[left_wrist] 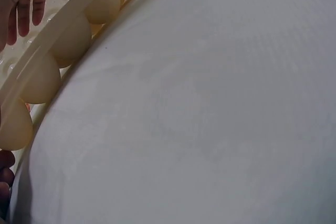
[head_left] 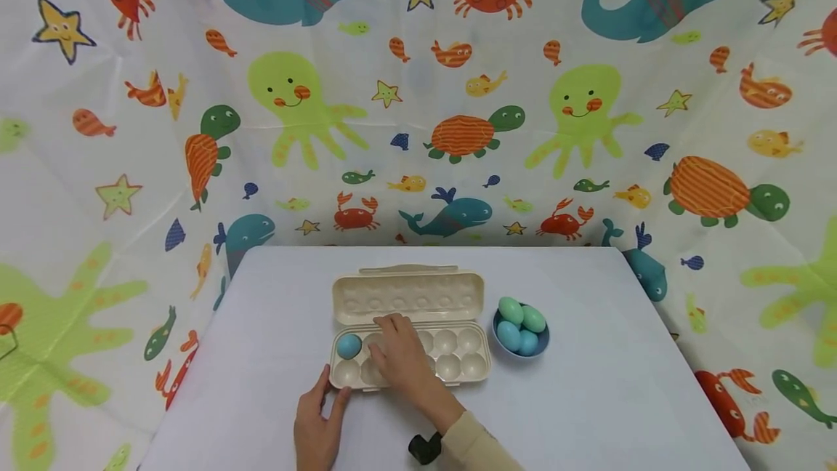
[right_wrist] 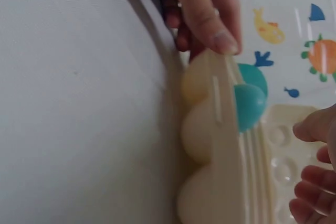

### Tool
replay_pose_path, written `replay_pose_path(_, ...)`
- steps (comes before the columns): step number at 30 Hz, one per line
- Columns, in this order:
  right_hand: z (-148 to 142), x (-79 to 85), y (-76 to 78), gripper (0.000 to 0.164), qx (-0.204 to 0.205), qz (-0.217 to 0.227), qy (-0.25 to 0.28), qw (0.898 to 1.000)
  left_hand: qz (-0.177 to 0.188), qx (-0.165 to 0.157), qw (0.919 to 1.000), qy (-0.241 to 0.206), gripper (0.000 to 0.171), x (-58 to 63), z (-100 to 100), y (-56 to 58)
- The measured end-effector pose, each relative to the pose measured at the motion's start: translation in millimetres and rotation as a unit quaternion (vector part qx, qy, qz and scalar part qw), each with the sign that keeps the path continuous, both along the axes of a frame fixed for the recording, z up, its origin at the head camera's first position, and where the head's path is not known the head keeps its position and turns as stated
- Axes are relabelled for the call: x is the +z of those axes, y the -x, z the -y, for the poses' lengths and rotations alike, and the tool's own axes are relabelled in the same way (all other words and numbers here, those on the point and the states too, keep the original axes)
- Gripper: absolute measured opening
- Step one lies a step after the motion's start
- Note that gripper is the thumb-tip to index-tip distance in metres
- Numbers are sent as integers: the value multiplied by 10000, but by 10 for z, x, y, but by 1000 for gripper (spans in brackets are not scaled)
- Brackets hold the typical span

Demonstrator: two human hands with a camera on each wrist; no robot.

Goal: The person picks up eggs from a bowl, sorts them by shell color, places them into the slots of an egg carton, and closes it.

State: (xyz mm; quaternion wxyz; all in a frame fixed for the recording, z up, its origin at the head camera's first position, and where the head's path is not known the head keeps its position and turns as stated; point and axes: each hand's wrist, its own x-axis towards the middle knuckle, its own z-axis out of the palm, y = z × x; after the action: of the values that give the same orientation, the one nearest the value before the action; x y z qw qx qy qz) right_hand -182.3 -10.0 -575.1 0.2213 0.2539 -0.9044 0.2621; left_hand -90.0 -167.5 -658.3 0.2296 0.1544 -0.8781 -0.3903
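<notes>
1+ blue egg (head_left: 349,346) in carton (head_left: 431,310), 4 eggs (head_left: 509,336) vis. in bowl (head_left: 523,357): prob. early; L hand (head_left: 317,424) fingers grip carton corner, R hand (head_left: 407,360) fingers loosely spread, apparently empty.

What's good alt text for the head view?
The left hand holds a corner of an open beige plastic egg carton; the right hand hangs over its cups. A blue egg sits in the far-left cup; a round blue bowl to the right holds two green eggs and two blue ones.
</notes>
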Motion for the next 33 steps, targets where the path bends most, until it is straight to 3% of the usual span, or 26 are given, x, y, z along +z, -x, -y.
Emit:
replay_pose_path(7,-224,195,-34,39,-99,5,21,9999,63,-65,9999,-76,61,18,2,-7)
replay_pose_path(14,-440,290,-110,39,-347,243,-84,9991,180,-24,9998,-98,61,47,2,-20)
replay_pose_path(17,-556,295,-122,39,-456,33,-14,9990,244,-12,9997,-94,61,56,-2,-25)
replay_pose_path(22,-778,323,-95,41,-679,-296,99,9972,271,-28,9996,-103,62,52,1,-39)
replay_pose_path(33,-1280,478,48,41,-1495,-308,519,9869,175,-26,9998,-95,62,35,1,-35)
